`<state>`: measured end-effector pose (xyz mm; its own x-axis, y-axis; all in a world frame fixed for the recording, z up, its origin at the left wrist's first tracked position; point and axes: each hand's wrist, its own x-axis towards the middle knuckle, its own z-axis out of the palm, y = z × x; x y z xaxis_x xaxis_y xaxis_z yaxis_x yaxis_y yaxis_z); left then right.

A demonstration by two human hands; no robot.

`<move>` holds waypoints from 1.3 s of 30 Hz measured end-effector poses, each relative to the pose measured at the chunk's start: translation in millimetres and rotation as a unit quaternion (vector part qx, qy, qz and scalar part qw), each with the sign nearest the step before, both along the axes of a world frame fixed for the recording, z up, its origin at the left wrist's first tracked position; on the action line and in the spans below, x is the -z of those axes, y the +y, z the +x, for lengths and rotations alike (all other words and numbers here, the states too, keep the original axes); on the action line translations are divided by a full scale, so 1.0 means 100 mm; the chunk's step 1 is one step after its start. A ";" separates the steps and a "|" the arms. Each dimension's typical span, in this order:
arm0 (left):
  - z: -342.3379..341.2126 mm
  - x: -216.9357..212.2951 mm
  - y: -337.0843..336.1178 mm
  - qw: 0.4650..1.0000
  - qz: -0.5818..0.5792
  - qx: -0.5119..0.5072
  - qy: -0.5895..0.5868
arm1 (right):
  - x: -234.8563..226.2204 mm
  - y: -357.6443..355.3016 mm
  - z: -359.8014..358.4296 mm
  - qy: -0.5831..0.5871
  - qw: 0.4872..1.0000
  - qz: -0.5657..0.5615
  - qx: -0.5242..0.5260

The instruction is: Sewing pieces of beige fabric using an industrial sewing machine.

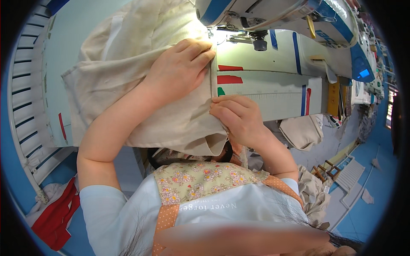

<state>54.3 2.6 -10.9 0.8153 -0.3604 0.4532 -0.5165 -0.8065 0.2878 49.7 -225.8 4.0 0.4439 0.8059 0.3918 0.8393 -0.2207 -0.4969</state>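
Note:
A large piece of beige cloth (pixel 115 85) spreads over the sewing machine's bed, its right edge running straight up to the lit needle area. Lying on that cloth just below the needle, my left hand (pixel 181 66) has its fingers bent and pressed together at the folded edge. Lower down the same edge, my right hand (pixel 239 115) pinches the cloth between thumb and fingers. Below my right hand the cloth's corner curls over the table's front edge. The blue and white sewing machine (pixel 265 13) stands over the far side; its presser foot is partly hidden by glare.
Red tape (pixel 230 80) and a ruler scale mark the pale table right of the cloth. A white slatted rack (pixel 25 106) stands at the left. Beige cloth pieces (pixel 302 131) hang beyond the table's right front, and red fabric (pixel 55 217) lies at the lower left.

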 end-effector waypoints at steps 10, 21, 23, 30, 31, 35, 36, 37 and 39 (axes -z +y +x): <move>0.08 0.03 0.02 0.999 -0.047 -0.006 0.025 | 0.01 0.01 0.07 -0.001 1.000 0.013 0.008; 0.04 0.05 0.05 0.998 -0.038 -0.007 0.051 | 0.03 0.01 0.12 -0.031 1.000 -0.002 0.004; 0.01 0.05 0.05 0.998 -0.041 -0.003 0.038 | 0.04 0.01 0.11 -0.040 0.999 0.008 0.000; 0.10 0.04 0.12 0.997 -0.048 0.011 0.057 | 0.06 0.02 0.15 -0.036 0.999 -0.001 -0.001; 0.11 0.03 0.13 0.997 -0.049 0.014 0.059 | 0.06 0.03 0.17 -0.037 0.999 0.003 -0.003; 0.08 -0.01 0.13 0.995 -0.044 0.005 0.095 | 0.07 0.05 0.24 -0.049 0.999 0.000 -0.007; 0.03 -0.02 0.12 0.994 -0.037 0.010 0.099 | 0.07 0.05 0.25 -0.052 0.999 0.001 -0.007; -0.01 -0.03 0.11 0.994 -0.030 0.015 0.102 | 0.08 0.05 0.25 -0.054 0.999 0.004 -0.005; -0.04 -0.02 0.10 0.994 -0.047 0.016 0.102 | 0.08 0.04 0.25 -0.051 0.999 0.003 -0.002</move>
<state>49.9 12.8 -9.3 0.8823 -0.3517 0.3127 -0.4648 -0.7553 0.4620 75.1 -221.7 -4.1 0.3983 0.8052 0.4393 0.8864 -0.2146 -0.4102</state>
